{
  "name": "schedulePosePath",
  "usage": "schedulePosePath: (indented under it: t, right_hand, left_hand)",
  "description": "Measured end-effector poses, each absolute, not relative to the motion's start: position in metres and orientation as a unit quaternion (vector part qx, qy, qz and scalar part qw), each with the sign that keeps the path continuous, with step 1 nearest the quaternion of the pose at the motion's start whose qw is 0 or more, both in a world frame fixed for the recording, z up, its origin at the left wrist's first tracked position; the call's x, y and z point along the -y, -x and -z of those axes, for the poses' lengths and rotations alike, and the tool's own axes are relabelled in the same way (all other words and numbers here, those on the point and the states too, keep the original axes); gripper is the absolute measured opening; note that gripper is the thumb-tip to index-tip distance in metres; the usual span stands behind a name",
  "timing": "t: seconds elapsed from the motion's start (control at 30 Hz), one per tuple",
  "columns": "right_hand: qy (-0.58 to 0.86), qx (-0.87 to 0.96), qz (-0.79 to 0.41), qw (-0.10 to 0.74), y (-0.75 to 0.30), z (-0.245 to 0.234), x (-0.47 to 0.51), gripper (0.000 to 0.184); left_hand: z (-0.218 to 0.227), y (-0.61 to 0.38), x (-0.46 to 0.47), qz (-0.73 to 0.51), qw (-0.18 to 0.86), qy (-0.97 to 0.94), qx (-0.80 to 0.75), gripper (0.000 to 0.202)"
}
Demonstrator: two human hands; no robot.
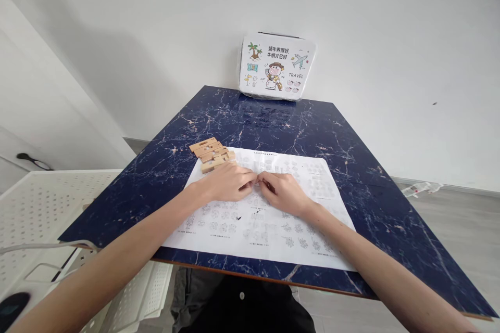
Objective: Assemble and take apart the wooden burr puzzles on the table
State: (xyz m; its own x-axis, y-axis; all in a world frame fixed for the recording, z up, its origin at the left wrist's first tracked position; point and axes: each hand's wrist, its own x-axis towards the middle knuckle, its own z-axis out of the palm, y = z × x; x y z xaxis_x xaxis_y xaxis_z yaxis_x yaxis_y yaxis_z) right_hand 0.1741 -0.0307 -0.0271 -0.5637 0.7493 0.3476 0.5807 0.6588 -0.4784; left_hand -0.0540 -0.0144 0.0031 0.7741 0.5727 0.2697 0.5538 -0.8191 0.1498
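Over the paper point(274, 230), the left hand point(233, 183) and right hand point(286, 193) curl close together; I cannot tell whether they grasp anything.

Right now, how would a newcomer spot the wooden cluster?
Find the blue table, then the white sheet near its front edge. The wooden cluster lies at the sheet's far left corner, just beyond the left hand. It's tan and slotted, unlike the flat, printed sheet.

White case point(277, 68) with cartoon figure, palm tree, airplane and "TRAVEL" print, upper centre, upright on far edge of blue marbled worktop point(312, 127), before white wall point(371, 26). White perforated rack point(47, 192), lower left; pale cable point(47, 245) across it. Clear packaging point(422, 188) on grey floor point(457, 229), right.
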Motion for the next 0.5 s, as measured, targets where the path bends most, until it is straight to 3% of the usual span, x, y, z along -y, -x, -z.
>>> schedulePosePath:
  t: [0.5]
  right_hand:
    - [0.374, 0.871, -0.157, 0.278, -0.1734, 0.0259, 0.0307, 0.019]
  left_hand:
    - [-0.0014, 0.055, 0.014, -0.15, 0.026, -0.942, -0.3, 0.019]
